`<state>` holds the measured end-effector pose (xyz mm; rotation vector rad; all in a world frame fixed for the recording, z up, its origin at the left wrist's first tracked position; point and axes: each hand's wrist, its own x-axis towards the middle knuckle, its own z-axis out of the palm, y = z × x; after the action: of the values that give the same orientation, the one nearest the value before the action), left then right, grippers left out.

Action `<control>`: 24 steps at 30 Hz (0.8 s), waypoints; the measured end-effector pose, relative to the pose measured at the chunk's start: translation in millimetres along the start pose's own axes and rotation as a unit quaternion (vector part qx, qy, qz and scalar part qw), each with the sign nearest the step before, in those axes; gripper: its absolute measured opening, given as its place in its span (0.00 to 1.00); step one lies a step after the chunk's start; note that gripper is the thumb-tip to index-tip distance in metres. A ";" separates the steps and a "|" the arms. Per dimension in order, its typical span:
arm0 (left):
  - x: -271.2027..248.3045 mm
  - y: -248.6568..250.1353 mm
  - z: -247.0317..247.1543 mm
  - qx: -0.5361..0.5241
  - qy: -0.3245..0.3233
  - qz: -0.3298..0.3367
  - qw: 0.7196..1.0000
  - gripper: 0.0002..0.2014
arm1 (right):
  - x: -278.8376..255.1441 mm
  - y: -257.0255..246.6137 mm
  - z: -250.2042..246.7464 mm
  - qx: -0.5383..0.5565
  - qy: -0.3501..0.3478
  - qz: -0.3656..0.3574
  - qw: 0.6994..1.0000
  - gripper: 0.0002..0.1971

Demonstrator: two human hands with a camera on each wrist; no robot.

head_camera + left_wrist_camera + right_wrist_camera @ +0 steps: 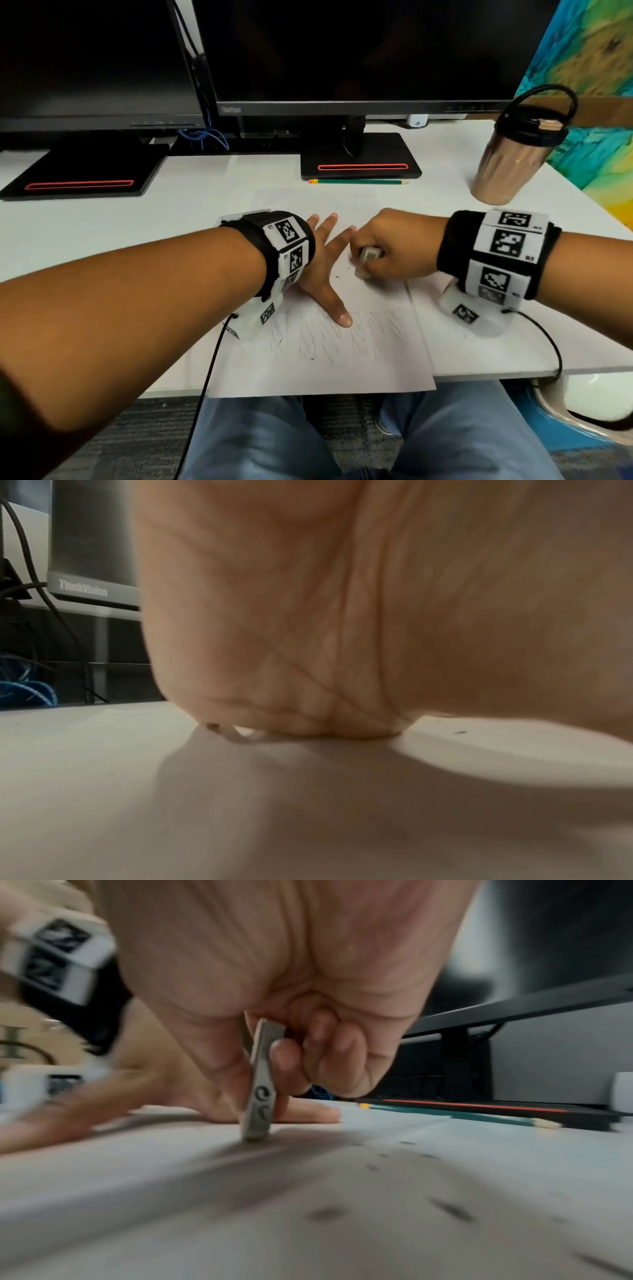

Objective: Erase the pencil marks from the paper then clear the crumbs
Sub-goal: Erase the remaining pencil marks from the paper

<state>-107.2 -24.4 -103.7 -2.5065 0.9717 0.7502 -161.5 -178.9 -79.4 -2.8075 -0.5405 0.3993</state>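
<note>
Pinching the eraser (259, 1085) between thumb and curled fingers (286, 1056), the right hand (399, 241) held it upright with its lower end touching the paper (329, 363). The left hand (322, 270) lay flat on the same sheet just beside it, fingers straight and spread, thumb pointing back toward the person, holding nothing. In the left wrist view only the palm (342, 615) showed, its heel pressed on the sheet. The paper sat on the white desk (102, 240), its near edge hanging slightly past the desk edge. Faint zigzag pencil marks (342, 339) ran across the sheet's near part, below both hands. Small dark crumbs (452, 1210) lay scattered on the paper to the right of the eraser in the right wrist view, blurred. A green pencil (358, 181) rested on the desk beyond the sheet, just in front of a monitor stand (359, 164). Two dark monitors (342, 51) stood at the back. A copper-coloured tumbler (503, 164) with a black lid stood upright on the desk, far right, well apart from the hands.
</note>
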 end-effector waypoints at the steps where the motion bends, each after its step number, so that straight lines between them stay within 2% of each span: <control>1: -0.7 0.1 0.3 0.000 -0.001 0.000 1.000 0.73 | -1.4 -3.7 2.6 0.005 -0.017 -0.011 1.000 0.08; 3: -1.2 0.7 0.6 -0.003 -0.001 -0.001 1.000 0.73 | -3.4 -4.1 0.7 0.009 -0.021 -0.005 1.000 0.06; 6: 1.9 0.2 1.3 -0.008 -0.001 -0.002 1.000 0.75 | -2.7 4.6 -4.9 0.001 0.022 0.033 0.999 0.05; 8: 1.4 0.2 0.7 -0.002 -0.002 -0.004 1.000 0.74 | -4.4 -0.8 -0.8 -0.003 0.007 0.005 1.000 0.09; 10: -1.5 1.1 0.5 0.004 -0.004 -0.004 1.000 0.74 | -6.2 -5.1 2.1 0.007 -0.017 -0.005 1.000 0.04; 13: -1.1 0.5 -0.4 0.002 -0.001 -0.006 1.000 0.74 | -6.5 1.8 -1.9 0.001 0.020 0.032 0.999 0.03; 15: 1.3 -0.6 -0.5 0.007 0.000 -0.007 1.000 0.74 | -9.0 -1.0 0.4 -0.008 0.025 0.011 1.000 0.04; 17: 1.9 -0.6 -0.2 0.012 -0.002 -0.006 1.000 0.75 | -12.8 -6.1 5.8 0.009 0.000 -0.008 1.000 0.05; 19: 2.7 -0.7 0.3 0.010 -0.006 -0.005 1.000 0.75 | -15.6 -2.4 4.5 0.013 0.004 0.022 1.000 0.03; 24: 2.5 -2.9 -2.6 -0.014 -0.003 -0.004 1.000 0.75 | -22.1 16.0 -4.5 -0.052 0.054 0.078 0.994 0.07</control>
<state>-102.7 -25.0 -102.7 -2.5282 0.9539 0.7737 -174.6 -202.8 -75.2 -2.9616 -0.3299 0.2532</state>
